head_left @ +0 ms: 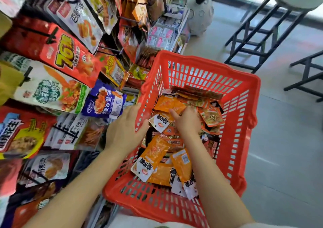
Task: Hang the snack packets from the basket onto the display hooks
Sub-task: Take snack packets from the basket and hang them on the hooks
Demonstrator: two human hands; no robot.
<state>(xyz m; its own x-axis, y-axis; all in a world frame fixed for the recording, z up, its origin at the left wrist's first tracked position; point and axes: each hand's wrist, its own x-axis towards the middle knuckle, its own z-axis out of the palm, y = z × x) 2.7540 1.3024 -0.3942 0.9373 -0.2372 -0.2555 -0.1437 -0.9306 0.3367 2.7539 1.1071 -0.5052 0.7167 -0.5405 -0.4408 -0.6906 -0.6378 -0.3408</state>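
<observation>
While I look down from the head camera, I see a pale tiled floor (279, 122) with black stools (258, 35) at the right and a display rack (57, 56) crowded with hanging packets at the left. The red basket (241, 105) sits beside the rack, snack packets (157, 156) heaped inside it. My left hand (125, 129) rests on the basket's left wall, fingers fairly straight, gripping nothing I can make out. My right hand (187, 121) is down among the packets, fingers curled into the pile; whether it has actually pinched one I cannot tell.
</observation>
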